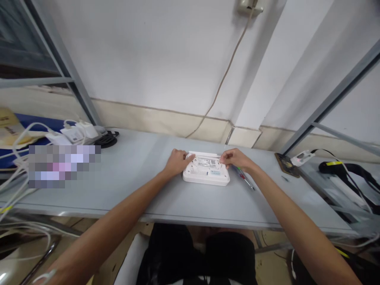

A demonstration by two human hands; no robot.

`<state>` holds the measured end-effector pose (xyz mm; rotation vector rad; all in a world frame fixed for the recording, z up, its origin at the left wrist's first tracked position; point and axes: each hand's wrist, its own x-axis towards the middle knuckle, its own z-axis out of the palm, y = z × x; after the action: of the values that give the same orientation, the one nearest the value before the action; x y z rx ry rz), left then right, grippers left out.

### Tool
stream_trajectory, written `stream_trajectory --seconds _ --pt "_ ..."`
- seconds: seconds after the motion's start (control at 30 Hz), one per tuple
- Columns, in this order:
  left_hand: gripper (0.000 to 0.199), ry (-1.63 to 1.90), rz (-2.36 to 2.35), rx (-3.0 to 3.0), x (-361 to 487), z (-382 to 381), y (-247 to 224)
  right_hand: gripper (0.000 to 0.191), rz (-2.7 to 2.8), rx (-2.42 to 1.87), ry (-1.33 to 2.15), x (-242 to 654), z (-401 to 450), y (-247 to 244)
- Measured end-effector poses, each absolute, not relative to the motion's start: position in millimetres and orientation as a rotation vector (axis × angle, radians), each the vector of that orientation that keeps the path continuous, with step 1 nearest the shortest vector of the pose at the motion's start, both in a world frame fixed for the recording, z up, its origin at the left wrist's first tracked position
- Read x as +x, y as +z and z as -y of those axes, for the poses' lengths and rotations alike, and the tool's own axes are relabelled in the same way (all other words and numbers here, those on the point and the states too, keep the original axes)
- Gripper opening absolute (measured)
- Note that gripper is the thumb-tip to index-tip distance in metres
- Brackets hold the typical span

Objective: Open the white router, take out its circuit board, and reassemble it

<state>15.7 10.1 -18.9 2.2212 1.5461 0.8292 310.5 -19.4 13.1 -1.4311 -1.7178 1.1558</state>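
A white plastic router [204, 177] lies bottom-up on the grey table [130, 186], with a printed label and vent slots on its upward face. My left hand [178, 162] grips its left side, fingers spread over the top. My right hand [234, 158] holds the right side, fingertips reaching onto the label. A raised white strip along the router's far edge stands between my fingertips. Just right of the router, a pen [245, 179] lies slanted on the table below my right hand.
White power adapters [78, 132] and tangled white cables [23, 174] sit at the left end, beside a pixelated patch. A brown pad [285, 165] and a white device [302, 158] lie at the right end. A metal frame [335, 101] rises on the right.
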Motion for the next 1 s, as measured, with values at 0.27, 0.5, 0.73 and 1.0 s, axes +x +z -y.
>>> stream_trajectory --seconds 0.27,0.5,0.73,1.0 --pt "0.046 0.8 -1.589 2.226 12 -6 -13 0.035 1.655 -1.334 1.287 310 14 10" --pt "0.045 0.812 -1.565 2.222 7 -11 -17 0.029 1.731 -1.328 1.438 315 -1 11" --pt "0.041 0.788 -1.496 2.203 7 -11 -15 0.025 1.902 -1.457 1.669 312 -25 40" --pt "0.041 0.734 -1.49 2.148 7 -5 -13 0.024 2.17 -1.686 1.64 302 -43 50"
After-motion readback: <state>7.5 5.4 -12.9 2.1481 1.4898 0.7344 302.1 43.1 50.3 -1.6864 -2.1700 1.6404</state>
